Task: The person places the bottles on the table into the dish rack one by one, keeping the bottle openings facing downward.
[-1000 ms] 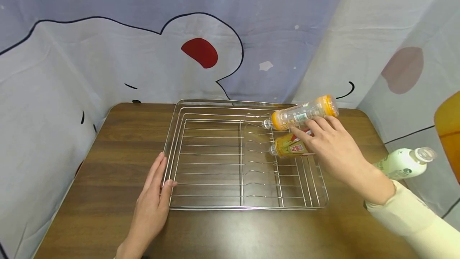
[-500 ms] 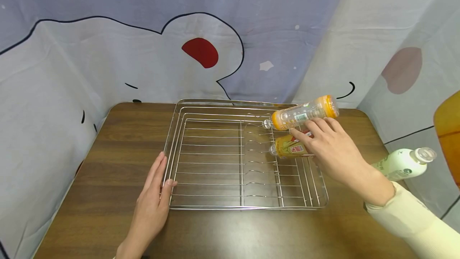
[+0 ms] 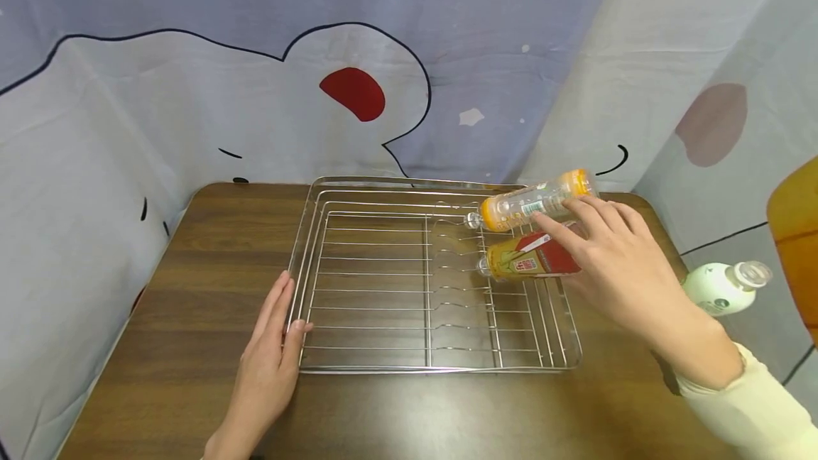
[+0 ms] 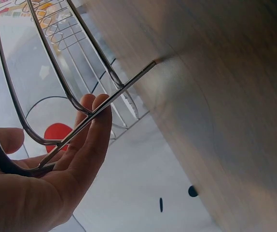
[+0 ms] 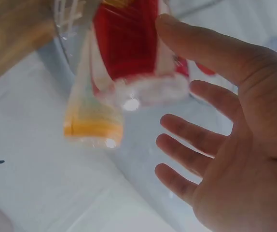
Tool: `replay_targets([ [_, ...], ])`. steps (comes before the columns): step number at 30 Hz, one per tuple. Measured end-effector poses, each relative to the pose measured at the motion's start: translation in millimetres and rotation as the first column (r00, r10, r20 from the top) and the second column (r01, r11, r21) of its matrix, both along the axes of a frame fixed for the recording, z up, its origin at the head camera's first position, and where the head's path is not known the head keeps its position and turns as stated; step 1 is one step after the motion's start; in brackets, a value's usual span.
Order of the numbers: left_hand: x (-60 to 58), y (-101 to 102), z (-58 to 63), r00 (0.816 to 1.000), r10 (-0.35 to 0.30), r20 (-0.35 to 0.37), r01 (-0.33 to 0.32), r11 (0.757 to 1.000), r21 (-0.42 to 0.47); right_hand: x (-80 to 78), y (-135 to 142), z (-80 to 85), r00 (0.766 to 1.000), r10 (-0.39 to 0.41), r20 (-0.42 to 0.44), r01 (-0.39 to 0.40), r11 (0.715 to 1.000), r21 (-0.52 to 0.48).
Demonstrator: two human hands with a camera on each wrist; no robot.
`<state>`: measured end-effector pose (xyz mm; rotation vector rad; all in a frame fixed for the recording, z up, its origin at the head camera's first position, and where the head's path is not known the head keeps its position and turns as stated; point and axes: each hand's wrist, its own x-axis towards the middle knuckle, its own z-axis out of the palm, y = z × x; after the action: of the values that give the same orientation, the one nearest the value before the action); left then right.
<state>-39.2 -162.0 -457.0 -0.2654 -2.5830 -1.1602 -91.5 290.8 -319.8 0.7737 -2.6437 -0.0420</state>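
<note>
- On my head feed, a steel wire rack (image 3: 434, 371) rests on a wooden table (image 3: 160, 346).
- The left hand (image 3: 265, 368) lies along its left rim, fingers extended, thumb over the edge.
- A clear, orange-banded bottle (image 3: 517, 208) and a red-and-yellow drink bottle (image 3: 527, 255) lie on the rack's right end, necks leftward.
- The right hand (image 3: 626, 272), fingers spread apart, is beside both; contact I cannot tell.

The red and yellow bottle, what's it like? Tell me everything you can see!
The red and yellow bottle lies on its side on the wire rack, its clear neck pointing left. It looks plastic: yellow toward the neck, with a small red patch, and red toward the base. The right hand is close by; I can't tell if they touch.
</note>
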Motion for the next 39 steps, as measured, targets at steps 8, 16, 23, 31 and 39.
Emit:
replay_targets([
  [8,1.2,-0.7,-1.5,1.0,0.002,0.005,-0.002,1.0,-0.009,26.3,7.0,13.2,0.997,-0.065,-0.039,0.057,0.982,-0.181],
  [16,0.8,-0.9,-1.0,1.0,-0.005,0.016,0.005,1.0,0.002,45.6,10.5,1.8,0.982,-0.155,-0.112,0.102,0.92,-0.378],
  [23,0.8,0.3,0.4,1.0,-0.009,0.024,0.01,1.0,-0.01,58.3,10.2,-28.7,0.949,-0.253,-0.189,0.1,0.809,-0.579],
  [31,-0.9,0.1,0.8,0.999,-0.022,0.026,0.022,1.0,0.004,78.4,8.4,-55.8,0.838,-0.479,-0.261,0.007,0.488,-0.873],
  [39,-0.4,-1.1,1.0,1.0,-0.011,0.026,0.011,1.0,0.016,91.4,20.0,-73.7,0.788,-0.594,-0.162,0.104,0.388,-0.916],
])
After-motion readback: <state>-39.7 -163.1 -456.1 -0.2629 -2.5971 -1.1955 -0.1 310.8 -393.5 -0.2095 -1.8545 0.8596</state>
